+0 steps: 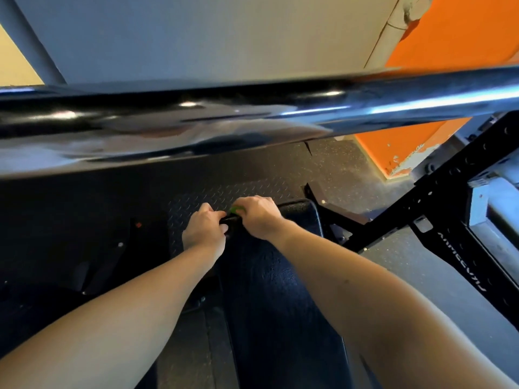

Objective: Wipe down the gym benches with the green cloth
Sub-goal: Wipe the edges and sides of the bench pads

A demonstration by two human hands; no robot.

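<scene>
The person leans over the black bench [269,276], both bare forearms stretched along its pad toward the far end. At that far end the right hand [259,219] lies knuckles up on the pad, fingers curled down and closed on the green cloth [236,210]. The cloth is bunched under the palm and almost wholly covered, so that only a small bright green fold shows past the fingers, on the side facing the other hand and right at the bench's end edge. How much cloth lies beneath the hand cannot be told. The left hand [203,228] sits at the far left corner of the bench, just beside the right hand with the green fold between them; its fingers are curled over the pad's edge and its thumb [224,227] lies on top, so it grips the bench itself rather than the cloth. Above the bench, and close to the person's head, a shiny barbell [252,116] runs straight across, blurred and reflecting the room. Beyond the far end of the bench lies a black diamond-plate mat [202,197] on the floor. To the right of the bench a black perforated rack upright [449,197] slants away, and behind it stands an orange wall [455,32] with chipped paint near the floor
</scene>
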